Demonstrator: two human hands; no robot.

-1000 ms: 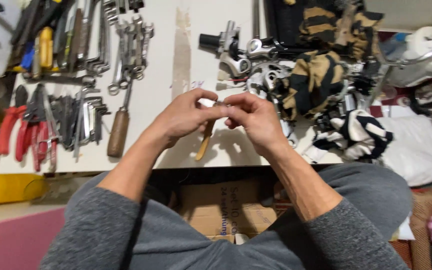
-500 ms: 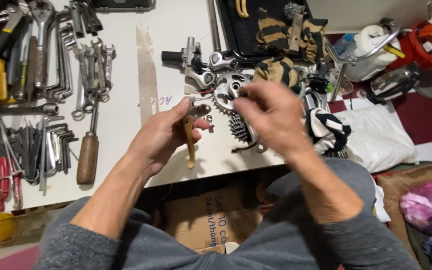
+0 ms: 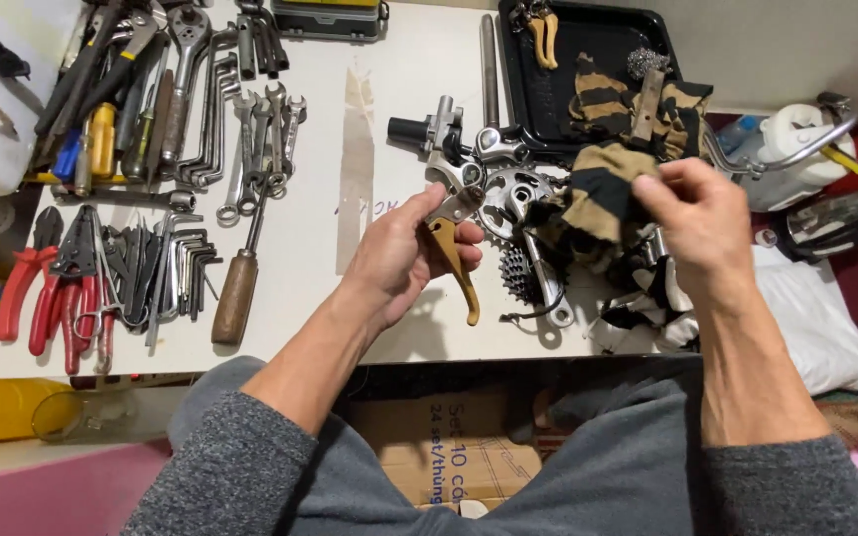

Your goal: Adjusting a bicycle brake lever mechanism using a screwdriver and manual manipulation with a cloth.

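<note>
Workbench (image 3: 369, 328), white, fills the frame's middle, with wrenches (image 3: 250, 129) at upper left and red-handled pliers (image 3: 37, 288) at far left. Right of centre lies a striped rag (image 3: 598, 194), its edge pinched by the right hand (image 3: 697, 223) with fingers closed. Just left, the left hand (image 3: 399, 258) curls around a brake lever (image 3: 454, 260) with a tan blade, held above the bench beside bicycle sprockets (image 3: 518, 273).
</note>
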